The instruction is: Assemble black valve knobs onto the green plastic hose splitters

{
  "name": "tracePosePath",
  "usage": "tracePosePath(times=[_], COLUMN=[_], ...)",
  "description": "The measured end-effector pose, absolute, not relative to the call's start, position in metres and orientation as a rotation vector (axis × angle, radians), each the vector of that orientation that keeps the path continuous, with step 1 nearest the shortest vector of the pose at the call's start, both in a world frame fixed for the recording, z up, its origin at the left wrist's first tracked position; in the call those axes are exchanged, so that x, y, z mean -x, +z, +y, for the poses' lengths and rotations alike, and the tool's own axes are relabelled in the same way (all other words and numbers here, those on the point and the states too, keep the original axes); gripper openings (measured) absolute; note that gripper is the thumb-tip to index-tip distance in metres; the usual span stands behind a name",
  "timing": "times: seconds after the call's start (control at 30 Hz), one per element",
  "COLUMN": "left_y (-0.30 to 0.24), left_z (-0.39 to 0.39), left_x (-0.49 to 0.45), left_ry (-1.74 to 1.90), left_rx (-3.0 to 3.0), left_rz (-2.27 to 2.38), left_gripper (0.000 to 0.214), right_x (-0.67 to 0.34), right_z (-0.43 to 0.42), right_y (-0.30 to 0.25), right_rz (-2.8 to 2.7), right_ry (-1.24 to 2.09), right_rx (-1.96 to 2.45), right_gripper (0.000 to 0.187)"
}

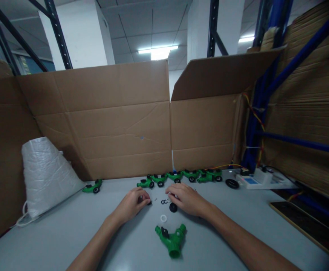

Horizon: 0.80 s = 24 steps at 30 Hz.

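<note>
My left hand (136, 200) is closed in a pinch on a small black part (149, 203), just above the table. Across from it, my right hand (184, 197) has its fingers bent together low over the tabletop; what they hold, if anything, is hidden. Beside the right fingers lie a round black piece (173, 207) and a few small black rings (164, 202). A white ring (163, 218) rests nearer to me. In front of it lies a green Y-shaped hose splitter (172, 241) with a black lever on its left branch.
Several green splitters (174, 176) with black parts line the back of the table, and another green splitter (93, 186) lies at the left. A white bag (47, 177) leans beside it. Black rings (232, 183) and a power strip (266, 180) stand right. Cardboard walls (119, 131) enclose the table.
</note>
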<state>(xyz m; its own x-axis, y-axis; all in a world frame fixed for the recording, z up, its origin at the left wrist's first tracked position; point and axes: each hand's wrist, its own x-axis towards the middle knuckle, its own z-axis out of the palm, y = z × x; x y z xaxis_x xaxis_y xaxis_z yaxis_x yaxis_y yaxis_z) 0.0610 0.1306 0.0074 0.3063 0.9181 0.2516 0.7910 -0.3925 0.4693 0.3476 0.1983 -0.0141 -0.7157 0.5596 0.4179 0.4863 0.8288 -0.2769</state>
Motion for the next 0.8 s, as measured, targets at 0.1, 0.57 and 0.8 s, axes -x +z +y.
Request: tracePosePath(times=[0.1,0.57,0.8], left_y=[0.005,0.0057,-0.0008], left_z=[0.1321,0.1308,0.1351], left_x=[-0.0598,-0.06,-0.0543], left_ry=[0.711,0.701,0.727], left_rx=[-2.323,-2.329,-2.361], left_rz=[1.557,1.53,1.515], left_gripper=[0.025,0.024,0.027], right_x=[-0.3483,-0.3522,-0.3524], right_z=[0.1989,0.1978,0.1991], right_y=[-0.015,-0.0118,-0.0136], right_rz=[-2.508,-2.486,-2.487], right_ry=[0.213,0.275,0.276], right_rx=[0.765,0.792,0.792], right_gripper=[0.021,0.02,0.021])
